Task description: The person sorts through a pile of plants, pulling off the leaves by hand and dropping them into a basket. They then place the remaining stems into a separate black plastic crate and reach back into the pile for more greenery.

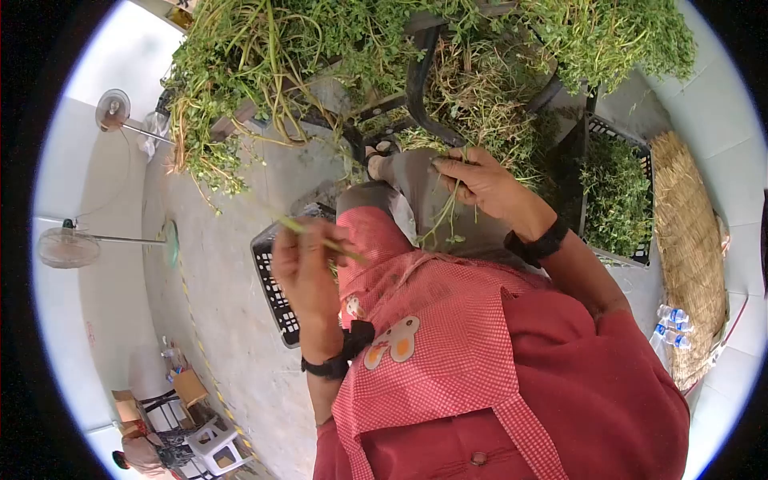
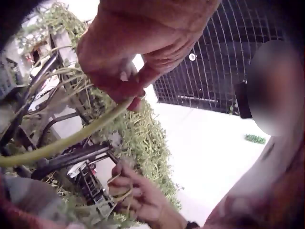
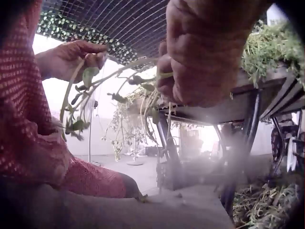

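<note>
The left hand (image 1: 308,272), slightly blurred in the head view, pinches a thick pale-green stem (image 2: 71,143) between thumb and fingertips. To its right, over the lap, the right hand (image 1: 488,186) grips a leafy green sprig (image 1: 442,222) whose thin stems and small leaves hang down. In the right wrist view, the right hand (image 3: 202,62) has curled fingers round the leafy stems (image 3: 119,76), and the left hand (image 3: 71,61) is a short way off. The two hands are apart.
Green plants (image 1: 304,56) are heaped on a table at the top. Black crates stand at left (image 1: 276,296) and right, the right one holding greens (image 1: 614,200). Rolled straw matting (image 1: 688,256), bottles (image 1: 672,326), fans (image 1: 70,248) and a seated person (image 1: 144,454) are around.
</note>
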The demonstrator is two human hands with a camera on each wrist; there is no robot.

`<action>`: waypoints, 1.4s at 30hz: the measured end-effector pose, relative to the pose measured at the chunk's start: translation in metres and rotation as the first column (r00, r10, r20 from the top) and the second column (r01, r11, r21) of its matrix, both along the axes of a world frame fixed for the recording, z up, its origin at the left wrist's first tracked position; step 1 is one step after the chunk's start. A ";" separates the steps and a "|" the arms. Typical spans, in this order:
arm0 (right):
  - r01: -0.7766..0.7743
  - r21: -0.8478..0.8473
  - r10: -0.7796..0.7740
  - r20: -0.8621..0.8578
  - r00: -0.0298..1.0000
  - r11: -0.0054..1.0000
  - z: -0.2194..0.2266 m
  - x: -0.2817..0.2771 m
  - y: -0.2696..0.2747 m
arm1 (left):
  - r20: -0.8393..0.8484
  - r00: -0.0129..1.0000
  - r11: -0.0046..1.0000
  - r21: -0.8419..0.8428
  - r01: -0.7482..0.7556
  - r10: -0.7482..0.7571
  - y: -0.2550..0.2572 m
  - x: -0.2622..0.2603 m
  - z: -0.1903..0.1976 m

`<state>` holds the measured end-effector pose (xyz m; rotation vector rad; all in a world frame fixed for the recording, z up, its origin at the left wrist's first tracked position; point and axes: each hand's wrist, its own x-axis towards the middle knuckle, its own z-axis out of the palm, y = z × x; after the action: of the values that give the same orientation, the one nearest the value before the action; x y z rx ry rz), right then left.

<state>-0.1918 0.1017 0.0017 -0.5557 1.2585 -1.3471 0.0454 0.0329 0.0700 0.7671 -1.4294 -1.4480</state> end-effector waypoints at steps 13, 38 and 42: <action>-0.062 -0.157 0.041 -0.133 0.990 0.986 0.034 0.029 -0.018 | 0.375 0.798 0.881 0.228 0.414 -0.471 0.013 -0.056 -0.021; 0.055 -0.175 -0.136 -0.488 0.862 0.983 0.014 0.008 0.003 | 0.136 0.949 0.951 0.168 0.260 -0.283 0.003 -0.044 -0.016; 0.042 -0.045 -0.044 -0.026 0.999 0.998 0.033 -0.005 0.013 | -0.009 0.943 0.913 0.247 0.324 -0.332 0.004 -0.039 -0.012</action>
<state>-0.1963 0.1151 0.0349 -0.5828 1.2711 -1.4108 0.0064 0.0369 0.0583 0.7271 -1.4723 -1.9068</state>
